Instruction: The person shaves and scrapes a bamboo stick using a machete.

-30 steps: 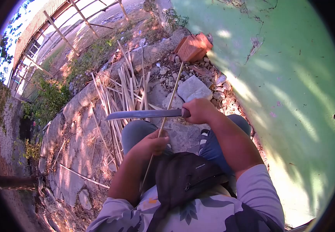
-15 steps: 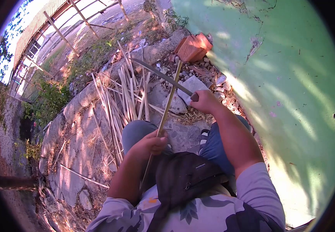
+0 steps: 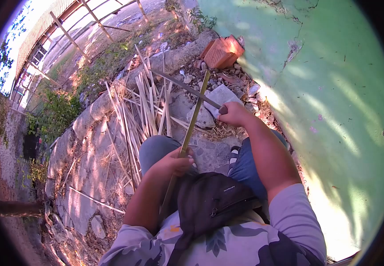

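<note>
My left hand (image 3: 174, 162) is closed around a long greenish bamboo strip (image 3: 193, 119), which slants up and away from my lap, its lower end reaching down beside my left forearm. In my right hand (image 3: 235, 114) is the dark handle of a long-bladed knife (image 3: 177, 83), the fingers wrapped round it. The blade points up and left and crosses the strip near its upper end. Whether the edge bites into the strip I cannot tell. Left of my knee lies a pile of pale split strips (image 3: 146, 106).
An orange-red hollow brick (image 3: 222, 52) lies among rubble near the green wall (image 3: 325, 97) on my right. A pale flat block (image 3: 223, 98) sits behind the knife. One loose strip (image 3: 96, 201) lies on stony ground at left. A black bag (image 3: 216, 201) rests in my lap.
The bamboo strip has turned slightly, showing a broader face along its length. My hands and the knife stay almost in the same place, with the blade still across the strip.
</note>
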### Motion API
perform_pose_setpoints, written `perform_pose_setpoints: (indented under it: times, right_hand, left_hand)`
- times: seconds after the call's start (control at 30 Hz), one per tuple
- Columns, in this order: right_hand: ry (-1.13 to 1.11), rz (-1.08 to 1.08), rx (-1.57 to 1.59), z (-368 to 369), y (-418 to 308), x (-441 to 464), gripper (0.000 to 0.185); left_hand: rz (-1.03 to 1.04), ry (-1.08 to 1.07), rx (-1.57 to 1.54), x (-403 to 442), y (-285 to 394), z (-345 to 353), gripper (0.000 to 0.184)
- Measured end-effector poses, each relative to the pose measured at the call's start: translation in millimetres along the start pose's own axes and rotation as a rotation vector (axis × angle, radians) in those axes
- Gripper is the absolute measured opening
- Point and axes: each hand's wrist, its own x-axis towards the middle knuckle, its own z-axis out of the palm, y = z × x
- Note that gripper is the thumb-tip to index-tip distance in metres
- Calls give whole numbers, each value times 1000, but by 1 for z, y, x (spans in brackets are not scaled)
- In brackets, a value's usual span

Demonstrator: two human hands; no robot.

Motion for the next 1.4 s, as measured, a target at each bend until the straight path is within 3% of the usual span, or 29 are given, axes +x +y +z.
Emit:
perform_pose_setpoints:
  times: [0.27,0.5,0.7,0.93,1.1,1.3,1.4]
  right_hand:
    - [-46,-189,-183,-1,-18,-23,31]
    - [82,-340,-346,-10,-28,-30,27]
    - [205,-294,-339,-10,-28,-29,21]
    - [242,-317,-346,-11,-30,-34,19]
    - [250,-355,-351,-11,-31,-38,20]
    - [167,-422,-333,-11,-32,-37,22]
    - [186,-452,-343,-10,-37,-40,23]
  left_hand:
    - [-35,-44,-59,3,-1,-5,19]
    - [-120,-164,-320,10,0,-17,41]
    - [-7,-71,-270,12,-8,-17,32]
    - [84,146,21,5,-2,8,18]
    - [93,126,47,4,-1,13,26]
    - [19,-15,-289,7,3,-5,41]
    - [2,-53,-254,12,-2,-15,47]
